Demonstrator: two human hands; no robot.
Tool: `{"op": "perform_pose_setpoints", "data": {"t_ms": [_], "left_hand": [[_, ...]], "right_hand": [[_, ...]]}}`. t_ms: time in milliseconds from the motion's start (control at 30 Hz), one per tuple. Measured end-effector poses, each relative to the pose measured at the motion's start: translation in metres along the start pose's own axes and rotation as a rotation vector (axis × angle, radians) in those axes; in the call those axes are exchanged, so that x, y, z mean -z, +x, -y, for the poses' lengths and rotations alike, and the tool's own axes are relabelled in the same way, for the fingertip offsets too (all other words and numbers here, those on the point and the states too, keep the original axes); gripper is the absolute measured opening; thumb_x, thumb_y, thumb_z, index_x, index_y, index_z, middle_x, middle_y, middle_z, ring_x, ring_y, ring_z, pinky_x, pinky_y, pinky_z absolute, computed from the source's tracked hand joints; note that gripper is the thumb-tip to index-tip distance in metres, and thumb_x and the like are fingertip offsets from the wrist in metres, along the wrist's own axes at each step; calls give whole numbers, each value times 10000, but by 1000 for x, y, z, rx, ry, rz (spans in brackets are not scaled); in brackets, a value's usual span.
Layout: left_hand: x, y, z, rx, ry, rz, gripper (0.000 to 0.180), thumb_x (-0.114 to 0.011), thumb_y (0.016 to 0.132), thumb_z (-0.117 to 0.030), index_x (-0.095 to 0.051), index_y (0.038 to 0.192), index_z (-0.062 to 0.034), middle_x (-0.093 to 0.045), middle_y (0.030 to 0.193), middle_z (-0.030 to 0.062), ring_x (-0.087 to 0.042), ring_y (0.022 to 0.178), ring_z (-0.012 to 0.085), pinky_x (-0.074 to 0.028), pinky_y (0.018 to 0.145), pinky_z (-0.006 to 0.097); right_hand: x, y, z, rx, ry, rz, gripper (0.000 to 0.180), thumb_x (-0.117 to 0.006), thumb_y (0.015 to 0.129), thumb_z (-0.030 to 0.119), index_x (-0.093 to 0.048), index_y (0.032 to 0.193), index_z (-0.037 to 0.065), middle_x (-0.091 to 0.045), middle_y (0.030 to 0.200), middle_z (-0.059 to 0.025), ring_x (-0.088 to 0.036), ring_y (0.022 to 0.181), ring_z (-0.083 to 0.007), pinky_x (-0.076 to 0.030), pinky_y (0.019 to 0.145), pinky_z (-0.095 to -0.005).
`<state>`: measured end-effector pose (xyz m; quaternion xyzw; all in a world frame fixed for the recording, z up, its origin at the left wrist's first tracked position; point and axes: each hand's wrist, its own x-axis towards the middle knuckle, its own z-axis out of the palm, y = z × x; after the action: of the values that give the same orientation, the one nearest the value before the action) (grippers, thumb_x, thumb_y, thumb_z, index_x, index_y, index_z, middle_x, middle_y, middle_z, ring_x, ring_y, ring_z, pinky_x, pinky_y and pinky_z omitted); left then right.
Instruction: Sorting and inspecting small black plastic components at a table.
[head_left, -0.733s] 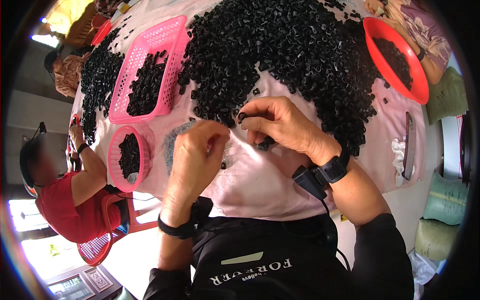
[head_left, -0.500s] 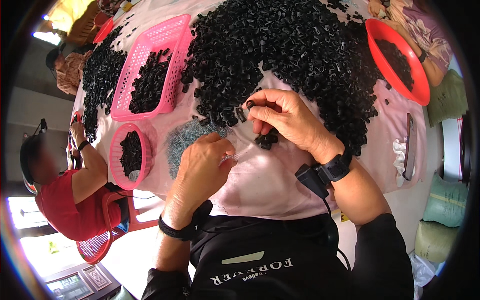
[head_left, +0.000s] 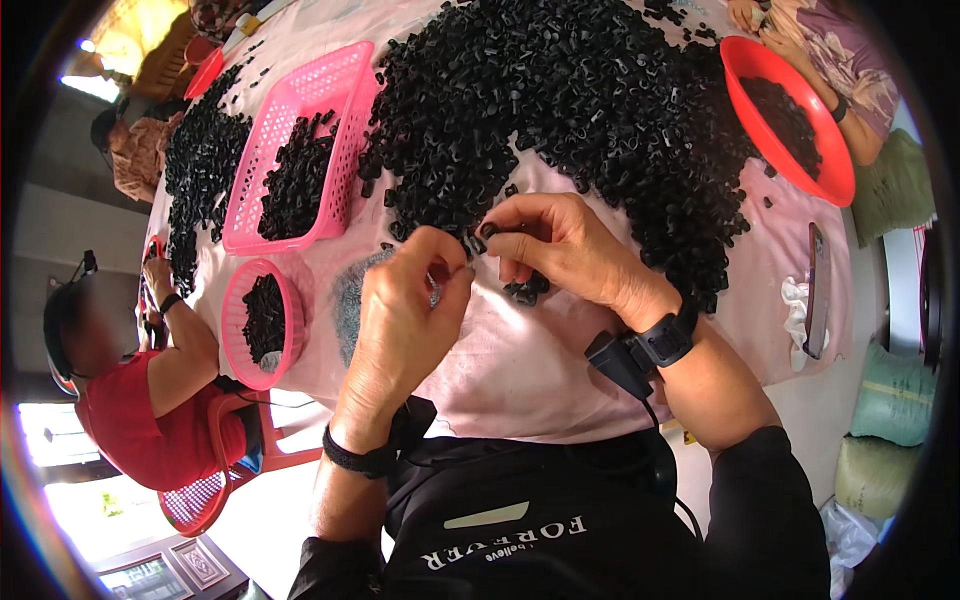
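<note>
My right hand (head_left: 570, 250) is closed, with a small black plastic piece (head_left: 488, 231) pinched between thumb and forefinger. More black pieces (head_left: 527, 291) show below its curled fingers; whether these are gripped or lie on the cloth I cannot tell. Close on its left, my left hand (head_left: 405, 310) is curled round small silvery bits (head_left: 434, 292) that look like springs, its thumb and forefinger pointing at the black piece. A grey-blue heap of similar silvery bits (head_left: 348, 300) lies partly hidden behind the left hand. Beyond both hands spreads a large pile of black plastic pieces (head_left: 560, 90).
At left stand a pink rectangular basket (head_left: 347, 150) and a round pink basket (head_left: 294, 325), both holding black parts. A red basin (head_left: 838, 175) is at far right, near a curved dark strip (head_left: 816, 290). Co-workers sit left and far right.
My left hand has risen and moved away from me, bringing its fingertips near the black piece in the right hand. The right hand has shifted slightly left and nearer.
</note>
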<state>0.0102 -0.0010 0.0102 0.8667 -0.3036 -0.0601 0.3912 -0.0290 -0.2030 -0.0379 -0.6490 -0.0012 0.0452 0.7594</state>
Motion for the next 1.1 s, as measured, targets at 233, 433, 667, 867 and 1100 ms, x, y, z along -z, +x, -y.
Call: {"op": "perform_pose_setpoints", "data": {"t_ms": [233,433,667,867,1100], "left_hand": [[-5,14,-2,56,-218,-78,72,-692,907,-53,-633,925,-14,-661,773,35,-638,712,106,-490,619,278],[-4,14,-5,51,-166,-73,66,-689,917,-55,-640,926,-13,-665,777,49,-653,719,110,-516,637,294],[-11,13,-7,-94,7,-95,23,-666,934,-29,-666,941,-7,-668,795,39,-603,714,82,-487,658,250],[-13,14,-3,-29,-48,-133,30,-678,925,-23,-676,943,2,-679,811,61,-638,720,120,-504,651,267],[-32,18,-3,-201,50,-104,133,-771,832,32,-709,946,6,-696,938,111,-739,821,227,-582,729,330]], "right_hand": [[-1,-4,-1,-38,142,104,155,-710,970,73,-700,1090,-25,-708,845,-23,-662,713,-68,-547,646,-225],[-2,-3,0,-22,117,102,171,-721,965,83,-710,1094,-29,-709,835,-17,-663,713,-66,-547,649,-220],[0,-1,-7,6,83,65,178,-709,975,95,-710,1098,-33,-716,832,-38,-675,718,-84,-552,653,-227],[-3,1,-5,-27,193,-106,212,-641,1020,115,-646,1172,-32,-728,923,-86,-705,773,-104,-603,696,-251],[-4,1,-11,-2,204,-104,191,-576,1056,125,-583,1176,-23,-708,927,-82,-703,794,-94,-602,678,-230]]}}
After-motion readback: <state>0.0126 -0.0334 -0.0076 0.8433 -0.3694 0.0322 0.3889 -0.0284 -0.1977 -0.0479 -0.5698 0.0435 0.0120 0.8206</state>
